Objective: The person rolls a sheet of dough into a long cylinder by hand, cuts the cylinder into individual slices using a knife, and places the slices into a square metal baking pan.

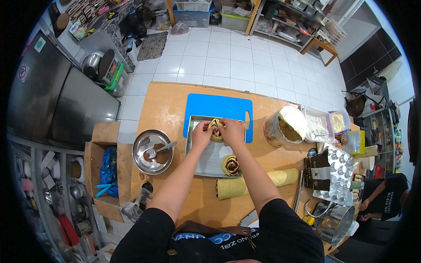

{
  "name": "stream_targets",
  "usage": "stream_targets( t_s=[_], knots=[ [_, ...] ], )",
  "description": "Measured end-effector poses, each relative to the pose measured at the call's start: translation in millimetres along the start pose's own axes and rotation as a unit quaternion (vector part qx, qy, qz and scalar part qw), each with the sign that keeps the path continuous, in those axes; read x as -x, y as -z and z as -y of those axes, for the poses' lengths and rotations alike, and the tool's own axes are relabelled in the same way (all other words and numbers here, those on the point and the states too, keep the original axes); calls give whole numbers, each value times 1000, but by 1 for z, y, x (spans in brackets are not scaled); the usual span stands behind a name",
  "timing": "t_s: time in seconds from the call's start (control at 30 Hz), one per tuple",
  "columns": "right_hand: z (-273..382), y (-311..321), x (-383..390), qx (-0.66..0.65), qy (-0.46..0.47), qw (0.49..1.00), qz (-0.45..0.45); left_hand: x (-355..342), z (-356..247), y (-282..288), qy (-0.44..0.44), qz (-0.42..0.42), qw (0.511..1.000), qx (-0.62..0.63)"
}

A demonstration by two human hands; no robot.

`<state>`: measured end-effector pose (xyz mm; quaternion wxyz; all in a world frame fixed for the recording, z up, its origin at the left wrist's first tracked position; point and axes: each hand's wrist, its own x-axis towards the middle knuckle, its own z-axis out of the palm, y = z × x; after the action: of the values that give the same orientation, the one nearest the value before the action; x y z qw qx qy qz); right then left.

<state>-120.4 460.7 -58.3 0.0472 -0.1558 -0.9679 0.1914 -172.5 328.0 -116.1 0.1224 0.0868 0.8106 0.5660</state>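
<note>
Both of my hands are on one slice of rolled dough (216,130), a yellow spiral with dark filling, at the far side of a rectangular metal baking pan (206,158). My left hand (202,134) grips its left side and my right hand (232,131) its right side, fingers curled around it. A second dough spiral (231,165) sits in the pan's near right corner. The pan rests partly on a blue cutting board (215,104). Nearer to me, a long uncut dough roll (256,183) lies on the wooden table, partly under my right forearm.
On the left stands a steel bowl (139,164) with brown powder and a spoon (163,149), beside a cardboard box (101,131). To the right are a large tub (280,131), a container of white powder (316,122), a metal muffin tray (335,168) and a mixing bowl (335,225). Another person (386,197) is at far right.
</note>
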Motion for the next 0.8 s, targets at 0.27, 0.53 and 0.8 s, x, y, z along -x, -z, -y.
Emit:
stream_targets(
  t_s=[0.27, 0.53, 0.8],
  knots=[
    [-19, -10, -6, 10, 56, 997, -60, 5, -3, -2, -237, -115, 948, -181],
    [-3, -7, -2, -13, 54, 998, -20, 9, -2, 1, -78, -12, 991, -104],
    [-47, 24, 0, -236, -9, 967, -93, 35, -16, 8, -279, 160, 865, -385]
  ],
)
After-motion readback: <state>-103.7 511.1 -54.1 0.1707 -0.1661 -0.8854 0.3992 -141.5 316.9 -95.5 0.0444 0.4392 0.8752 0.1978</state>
